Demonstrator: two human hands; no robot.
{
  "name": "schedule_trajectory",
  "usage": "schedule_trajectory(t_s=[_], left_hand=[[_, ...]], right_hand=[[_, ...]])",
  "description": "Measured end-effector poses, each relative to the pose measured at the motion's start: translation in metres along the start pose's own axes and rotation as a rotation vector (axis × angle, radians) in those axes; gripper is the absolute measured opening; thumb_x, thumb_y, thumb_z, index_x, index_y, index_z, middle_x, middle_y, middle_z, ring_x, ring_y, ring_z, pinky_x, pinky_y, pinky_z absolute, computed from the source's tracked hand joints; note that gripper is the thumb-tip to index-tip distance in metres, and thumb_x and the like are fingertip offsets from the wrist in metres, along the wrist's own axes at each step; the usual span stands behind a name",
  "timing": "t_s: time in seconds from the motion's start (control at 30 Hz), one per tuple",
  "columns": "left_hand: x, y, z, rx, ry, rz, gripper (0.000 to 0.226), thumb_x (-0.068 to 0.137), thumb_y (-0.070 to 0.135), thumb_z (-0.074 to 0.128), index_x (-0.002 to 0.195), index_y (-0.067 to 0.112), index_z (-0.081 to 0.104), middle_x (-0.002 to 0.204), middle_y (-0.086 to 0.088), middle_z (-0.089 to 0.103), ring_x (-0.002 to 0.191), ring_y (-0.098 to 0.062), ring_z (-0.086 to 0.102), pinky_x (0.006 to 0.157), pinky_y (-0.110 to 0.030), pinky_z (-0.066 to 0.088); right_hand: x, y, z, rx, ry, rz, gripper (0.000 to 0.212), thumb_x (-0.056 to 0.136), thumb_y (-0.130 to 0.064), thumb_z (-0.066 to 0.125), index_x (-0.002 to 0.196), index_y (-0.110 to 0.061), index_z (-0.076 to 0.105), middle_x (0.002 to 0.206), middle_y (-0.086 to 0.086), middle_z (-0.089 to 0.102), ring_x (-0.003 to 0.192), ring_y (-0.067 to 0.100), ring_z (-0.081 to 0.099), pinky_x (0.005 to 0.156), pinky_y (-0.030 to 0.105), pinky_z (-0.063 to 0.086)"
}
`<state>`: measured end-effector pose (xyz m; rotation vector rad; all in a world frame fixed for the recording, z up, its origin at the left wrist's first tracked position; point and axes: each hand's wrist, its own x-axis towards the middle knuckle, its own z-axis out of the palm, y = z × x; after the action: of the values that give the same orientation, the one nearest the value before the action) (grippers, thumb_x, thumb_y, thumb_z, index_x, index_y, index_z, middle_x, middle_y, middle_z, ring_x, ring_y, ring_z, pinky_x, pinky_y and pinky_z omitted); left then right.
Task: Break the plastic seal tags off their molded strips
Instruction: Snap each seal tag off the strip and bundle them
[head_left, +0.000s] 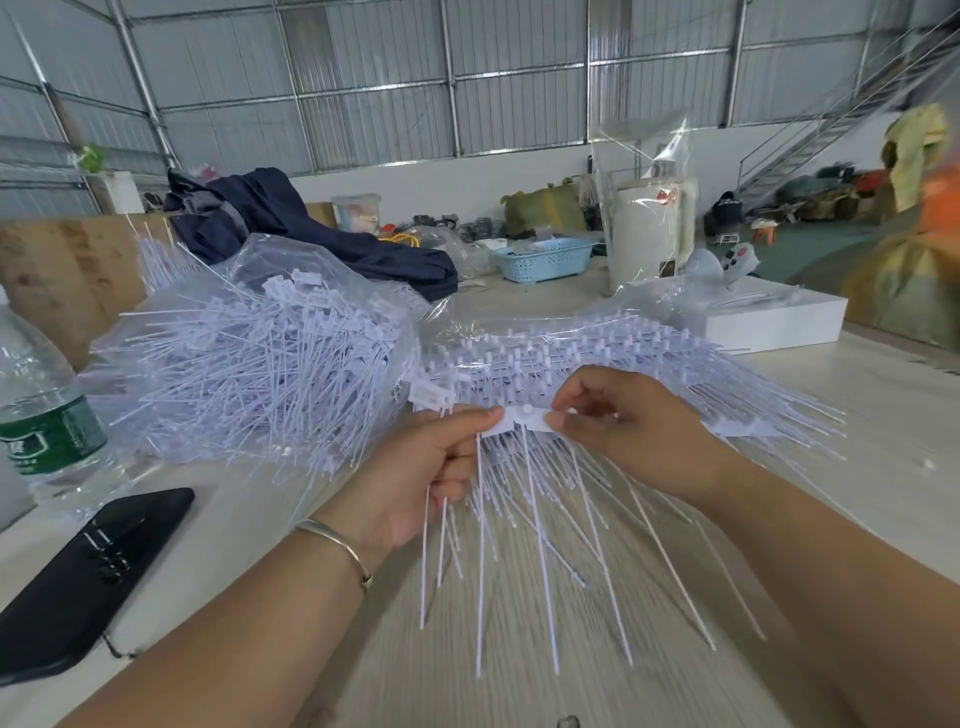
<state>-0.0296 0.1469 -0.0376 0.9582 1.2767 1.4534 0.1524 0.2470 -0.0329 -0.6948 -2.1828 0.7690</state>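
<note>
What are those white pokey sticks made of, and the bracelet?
The seal tags look like matte white plastic: thin, molded, with slightly bending tails. The bracelet on the left wrist looks like polished metal, silvery and glinting, though coated plastic can't be ruled out.

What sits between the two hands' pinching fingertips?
In the head view, a short white tag strip with a raised nub spans from left hand to right hand.

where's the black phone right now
In the head view, the black phone lies at the table's near left, below the water bottle, beside the left forearm.
</note>
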Motion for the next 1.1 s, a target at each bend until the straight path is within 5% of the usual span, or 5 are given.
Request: schedule_trajectory(t_s=[0.27, 0.43, 0.57, 0.8, 1.1], left_hand=[[-0.003, -0.003, 0.010, -0.015, -0.104, -0.028, 0.038, 0.079, 0.034, 0.067, 0.064, 0.022, 0.035, 0.054, 0.008, 0.021, 0.041, -0.005, 0.019, 0.037, -0.017, 0.016], [-0.007, 0.001, 0.020, -0.173, -0.273, -0.015, 0.030, 0.085, 0.038, 0.062, 0.065, 0.019, 0.050, 0.054, 0.008, 0.030, 0.039, -0.002, 0.022, 0.036, -0.015, 0.021], [-0.010, 0.002, 0.026, -0.180, -0.331, 0.002, 0.035, 0.090, 0.038, 0.055, 0.060, 0.020, 0.058, 0.052, 0.009, 0.033, 0.039, -0.002, 0.022, 0.036, -0.014, 0.022], [-0.010, -0.002, 0.029, -0.079, -0.318, -0.059, 0.049, 0.084, 0.061, 0.053, 0.088, 0.013, 0.053, 0.055, 0.009, 0.032, 0.040, -0.003, 0.020, 0.036, -0.015, 0.020], [-0.006, 0.007, 0.008, -0.280, -0.154, 0.079, 0.024, 0.074, 0.028, 0.077, 0.062, 0.020, 0.058, 0.058, 0.006, 0.045, 0.038, -0.003, 0.023, 0.035, -0.016, 0.018]], right_hand=[[0.000, -0.002, -0.003, 0.310, -0.046, 0.057, 0.044, 0.079, -0.038, 0.074, 0.080, 0.004, 0.060, 0.056, 0.001, 0.036, 0.054, 0.016, 0.031, 0.049, 0.021, 0.025], [-0.002, -0.008, -0.001, 0.422, -0.120, 0.027, 0.052, 0.071, -0.053, 0.070, 0.077, -0.001, 0.062, 0.061, 0.007, 0.048, 0.062, 0.019, 0.041, 0.067, 0.027, 0.035], [-0.003, -0.010, 0.003, 0.442, -0.194, 0.022, 0.038, 0.074, -0.053, 0.067, 0.063, -0.018, 0.061, 0.058, 0.001, 0.052, 0.059, 0.014, 0.045, 0.060, 0.019, 0.038], [-0.006, -0.018, 0.005, 0.448, -0.109, 0.007, 0.067, 0.073, -0.054, 0.065, 0.071, 0.012, 0.051, 0.057, 0.009, 0.045, 0.054, 0.014, 0.040, 0.056, 0.018, 0.035], [-0.002, -0.017, -0.009, 0.303, 0.193, -0.065, 0.030, 0.069, -0.032, 0.084, 0.066, -0.012, 0.062, 0.054, 0.001, 0.051, 0.047, 0.005, 0.040, 0.047, 0.013, 0.031]])
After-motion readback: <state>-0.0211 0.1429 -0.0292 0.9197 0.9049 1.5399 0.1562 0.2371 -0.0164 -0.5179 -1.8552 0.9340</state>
